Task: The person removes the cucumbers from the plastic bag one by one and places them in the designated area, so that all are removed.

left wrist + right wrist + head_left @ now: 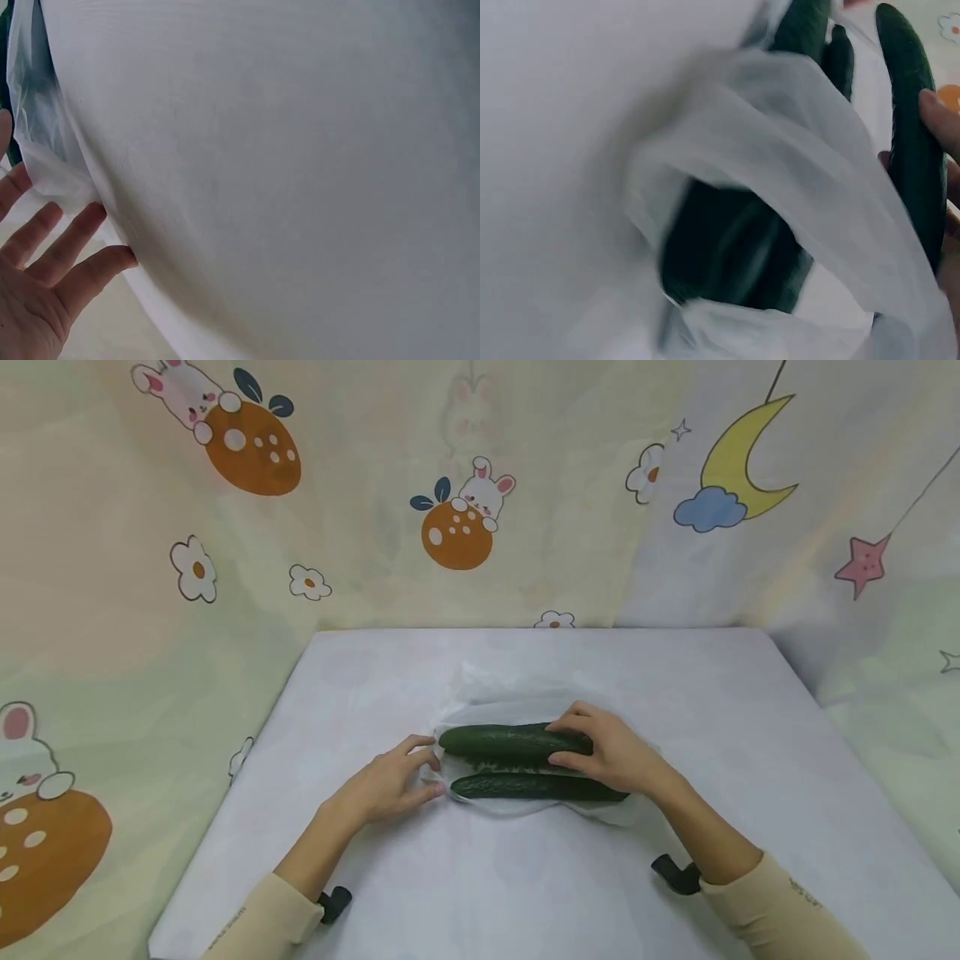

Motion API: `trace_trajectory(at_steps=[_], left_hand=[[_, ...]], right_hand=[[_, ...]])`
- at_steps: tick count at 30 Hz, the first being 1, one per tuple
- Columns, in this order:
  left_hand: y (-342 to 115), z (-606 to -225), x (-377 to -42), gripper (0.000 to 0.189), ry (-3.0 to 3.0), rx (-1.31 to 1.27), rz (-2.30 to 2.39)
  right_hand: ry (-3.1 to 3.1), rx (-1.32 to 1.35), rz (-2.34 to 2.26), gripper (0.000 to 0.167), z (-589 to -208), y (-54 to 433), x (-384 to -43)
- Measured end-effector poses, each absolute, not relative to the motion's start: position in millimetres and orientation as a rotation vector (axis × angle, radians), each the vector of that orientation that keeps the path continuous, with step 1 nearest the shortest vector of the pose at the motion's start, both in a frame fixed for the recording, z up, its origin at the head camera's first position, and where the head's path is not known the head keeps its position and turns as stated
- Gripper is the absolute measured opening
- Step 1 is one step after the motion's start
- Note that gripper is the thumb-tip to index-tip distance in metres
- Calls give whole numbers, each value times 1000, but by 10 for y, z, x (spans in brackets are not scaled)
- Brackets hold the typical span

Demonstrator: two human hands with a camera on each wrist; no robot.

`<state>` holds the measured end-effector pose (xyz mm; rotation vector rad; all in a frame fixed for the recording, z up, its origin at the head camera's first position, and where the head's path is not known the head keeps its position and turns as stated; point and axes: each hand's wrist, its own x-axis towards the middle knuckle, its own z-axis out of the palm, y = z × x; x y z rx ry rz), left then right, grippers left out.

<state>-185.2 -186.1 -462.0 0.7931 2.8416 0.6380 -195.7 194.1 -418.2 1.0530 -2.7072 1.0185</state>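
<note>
My right hand (618, 752) grips a dark green cucumber (495, 742) near its right end, thumb on the near side and fingers on the far side. In the right wrist view the same cucumber (913, 142) stands apart from other cucumbers (735, 244) inside a thin white plastic bag (795, 142). A second cucumber (536, 787) lies in front of the held one, along the bag's near side. My left hand (386, 785) is at the cucumbers' left ends. Its spread fingers touch the edge of the bag (56, 172) in the left wrist view.
All this lies on a table (480, 885) covered in white cloth. Behind it hangs a patterned curtain (360, 485) with rabbits, flowers and a moon. A black device (678, 874) is on the right wrist, and another black device (336, 903) on the left.
</note>
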Motion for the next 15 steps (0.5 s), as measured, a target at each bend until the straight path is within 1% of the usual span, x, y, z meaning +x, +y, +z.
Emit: trace_trajectory(at_steps=[4, 10, 15], left_hand=[[-1830, -4613, -1856, 22, 2880, 786, 615], [-1805, -4628, -1844, 21, 2893, 771, 580], [-1794, -4608, -1846, 17, 2900, 759, 548]], right_hand=[[-2675, 1047, 1070, 34, -4055, 2013, -1975], [-2666, 965, 1132, 34, -3918, 2109, -1989], [-2555, 900, 1316, 35, -3844, 2119, -2035]])
